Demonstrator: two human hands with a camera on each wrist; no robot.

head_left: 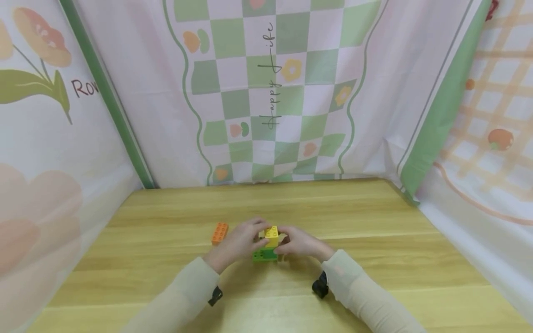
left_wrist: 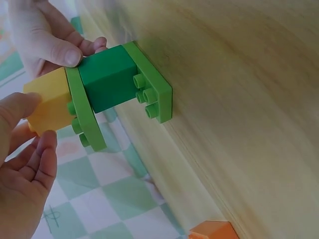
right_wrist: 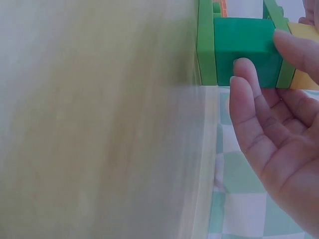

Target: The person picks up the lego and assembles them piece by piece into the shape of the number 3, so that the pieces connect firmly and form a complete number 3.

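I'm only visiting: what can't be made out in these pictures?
Head view: part of the dark green block, covered by the right hand.
Left wrist view: most of the orange brick, cut off by the bottom edge.
Right wrist view: most of the left hand and one end of the yellow block, cut off by the right edge.

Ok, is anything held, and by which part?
Left hand pinches the yellow building brick by its sides; right hand touches the dark green brick near its top, grip unclear.
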